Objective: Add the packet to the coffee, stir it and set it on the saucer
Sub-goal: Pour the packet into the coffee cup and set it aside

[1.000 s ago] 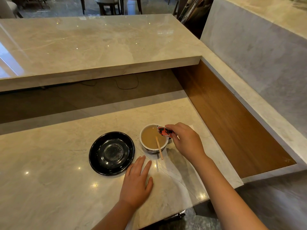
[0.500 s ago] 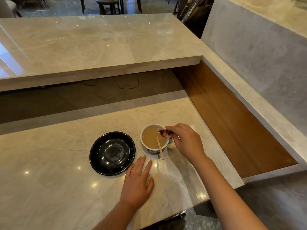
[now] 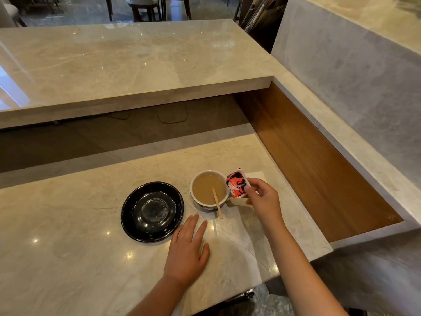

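Note:
A white cup of light brown coffee (image 3: 208,187) stands on the marble counter with a wooden stir stick (image 3: 217,203) leaning out over its near rim. To its left lies an empty black saucer (image 3: 152,212). My right hand (image 3: 264,200) pinches a small red, white and black packet (image 3: 237,184), held upright just right of the cup's rim. My left hand (image 3: 188,249) rests flat on the counter in front of the saucer and cup, fingers spread, holding nothing.
A white paper napkin (image 3: 256,175) lies under my right hand. A raised marble bar top (image 3: 127,62) overhangs the back of the counter. A wooden panel (image 3: 307,156) walls the right side; the counter's front edge (image 3: 227,299) is near my arms.
My right hand has drawn the packet back from over the coffee to the right of the cup and turned it upright. My left hand has stayed flat.

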The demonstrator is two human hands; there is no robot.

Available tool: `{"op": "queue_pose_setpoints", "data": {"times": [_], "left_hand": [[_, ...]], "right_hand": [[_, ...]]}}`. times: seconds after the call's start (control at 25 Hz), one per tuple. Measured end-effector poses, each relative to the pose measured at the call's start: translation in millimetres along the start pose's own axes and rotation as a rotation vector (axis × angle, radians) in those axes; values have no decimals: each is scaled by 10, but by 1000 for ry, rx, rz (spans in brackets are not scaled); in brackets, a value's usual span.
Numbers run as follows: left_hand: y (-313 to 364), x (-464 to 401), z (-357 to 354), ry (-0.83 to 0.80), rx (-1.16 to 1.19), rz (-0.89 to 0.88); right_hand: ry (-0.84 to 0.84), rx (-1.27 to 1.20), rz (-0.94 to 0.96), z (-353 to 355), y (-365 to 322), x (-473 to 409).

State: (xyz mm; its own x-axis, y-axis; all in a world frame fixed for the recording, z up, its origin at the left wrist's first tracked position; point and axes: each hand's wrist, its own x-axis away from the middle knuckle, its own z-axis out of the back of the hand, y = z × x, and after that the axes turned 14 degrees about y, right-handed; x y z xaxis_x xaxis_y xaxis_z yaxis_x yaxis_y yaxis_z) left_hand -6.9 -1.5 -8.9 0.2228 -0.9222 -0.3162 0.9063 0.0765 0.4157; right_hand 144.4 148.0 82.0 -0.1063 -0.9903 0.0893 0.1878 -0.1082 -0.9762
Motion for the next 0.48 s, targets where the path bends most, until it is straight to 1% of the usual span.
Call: {"op": "queue_pose_setpoints", "data": {"times": [0.12,0.16,0.2,0.24,0.32,0.48], "left_hand": [[4,3,10,4,-6,1],[3,3,10,4,-8,3],[1,7,10,5,-10,3],[2,6,9,3,-10,4],[-1,7,4,-1,-9,2],[-8,8,-14,2,-5,0]], "right_hand": [[3,-312,-317,93,85,20],[8,-379,-396,132,113,6],[13,-412,-441,183,144,-13],[20,-407,-442,248,177,-46],[54,-282,-357,415,241,-128],[202,133,-201,772,398,-301]]}}
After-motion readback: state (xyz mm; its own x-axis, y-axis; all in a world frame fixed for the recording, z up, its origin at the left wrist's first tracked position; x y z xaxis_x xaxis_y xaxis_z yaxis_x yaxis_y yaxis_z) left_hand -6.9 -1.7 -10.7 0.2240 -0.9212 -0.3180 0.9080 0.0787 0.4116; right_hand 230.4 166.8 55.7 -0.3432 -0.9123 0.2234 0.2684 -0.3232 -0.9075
